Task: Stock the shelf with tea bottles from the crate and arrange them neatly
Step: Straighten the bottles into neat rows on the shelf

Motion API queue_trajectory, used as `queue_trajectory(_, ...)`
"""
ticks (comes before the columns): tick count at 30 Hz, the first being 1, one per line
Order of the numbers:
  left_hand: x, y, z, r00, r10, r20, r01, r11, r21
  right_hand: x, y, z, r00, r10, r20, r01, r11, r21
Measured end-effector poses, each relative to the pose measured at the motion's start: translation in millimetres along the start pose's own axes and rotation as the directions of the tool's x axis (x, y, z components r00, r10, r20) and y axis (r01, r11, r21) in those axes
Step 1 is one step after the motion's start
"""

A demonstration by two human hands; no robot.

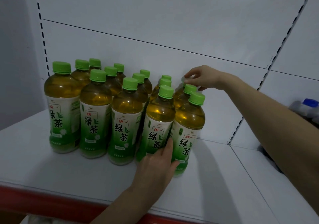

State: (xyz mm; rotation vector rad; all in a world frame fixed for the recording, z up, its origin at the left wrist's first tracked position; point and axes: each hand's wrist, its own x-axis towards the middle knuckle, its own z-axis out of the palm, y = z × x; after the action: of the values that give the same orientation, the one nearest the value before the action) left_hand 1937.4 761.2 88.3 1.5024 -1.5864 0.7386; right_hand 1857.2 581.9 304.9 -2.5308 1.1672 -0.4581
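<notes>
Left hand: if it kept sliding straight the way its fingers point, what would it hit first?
The left hand touches the fourth front bottle and the fifth front bottle, forefinger between them. Going on, it would likely wedge against both first.

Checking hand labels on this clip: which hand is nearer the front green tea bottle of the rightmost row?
Left. The left hand touches that front green tea bottle low on its label. The right hand is higher and further back, pinching the rear bottle's cap.
</notes>
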Motion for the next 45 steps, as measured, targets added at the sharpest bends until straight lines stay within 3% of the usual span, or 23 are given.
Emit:
queue_trajectory(4, -0.3, -0.5, 2.4, 1.0, -0.003, -0.027, 0.003, 1.0, -0.012, 9.5, 5.1, 8.8, 0.994, -0.069, -0.087, 0.065, 0.997, -0.045)
queue_trajectory(7, -1.0, -1.3, 2.1, 0.999, 0.001, -0.043, -0.002, 1.0, -0.02, 1.2, 2.4, 3.6, 0.997, -0.063, -0.046, 0.059, 0.994, -0.092)
queue_trajectory(10, -0.5, -1.5, 1.2, 0.999, -0.005, -0.032, 0.003, 0.998, -0.056, -24.1, -7.3, -12.5, 0.98, -0.121, -0.158, 0.114, 0.992, -0.056)
queue_trajectory(11, -0.2, -1.6, 1.1, 1.0, -0.008, -0.03, 0.006, 0.998, -0.058, -32.5, -9.6, -15.9, 0.978, -0.139, -0.155, 0.135, 0.99, -0.038)
queue_trajectory(15, 0.4, -1.1, 1.1, 1.0, -0.011, -0.022, 0.01, 0.997, -0.07, -50.9, -8.1, 1.4, 0.985, -0.099, 0.138, 0.112, 0.99, -0.09)
queue_trajectory(19, 0.8, -0.7, 0.3, 1.0, -0.016, -0.009, 0.015, 0.997, -0.074, -49.2, 1.4, 14.5, 0.978, -0.199, 0.067, 0.207, 0.965, -0.159)
queue_trajectory(28, 0.1, -1.1, 0.3, 0.999, -0.036, 0.029, 0.038, 0.995, -0.089, -48.5, 1.3, 14.2, 0.966, -0.254, 0.04, 0.256, 0.944, -0.208)
queue_trajectory(32, 0.4, -2.1, -0.4, 0.999, -0.037, 0.04, 0.041, 0.992, -0.121, -65.5, -3.2, 6.4, 0.988, -0.146, 0.045, 0.149, 0.987, -0.057)
queue_trajectory(35, 1.1, -2.1, -0.7, 0.998, -0.045, 0.039, 0.05, 0.99, -0.128, -89.4, -7.3, -7.8, 0.967, -0.164, -0.194, 0.181, 0.981, 0.075)
queue_trajectory(37, 1.4, -1.3, -0.2, 0.998, -0.051, 0.043, 0.056, 0.99, -0.129, -105.9, -15.2, -5.6, 0.979, -0.159, -0.13, 0.177, 0.974, 0.142)
queue_trajectory(39, 1.6, -0.3, 0.4, 0.997, -0.06, 0.049, 0.067, 0.987, -0.148, -112.4, -18.5, 6.6, 0.986, -0.164, -0.032, 0.166, 0.983, 0.076)
queue_trajectory(45, 3.5, 5.5, 1.6, 0.996, -0.056, 0.068, 0.067, 0.984, -0.165, -111.6, -12.8, 14.9, 0.979, -0.171, -0.111, 0.175, 0.984, 0.031)
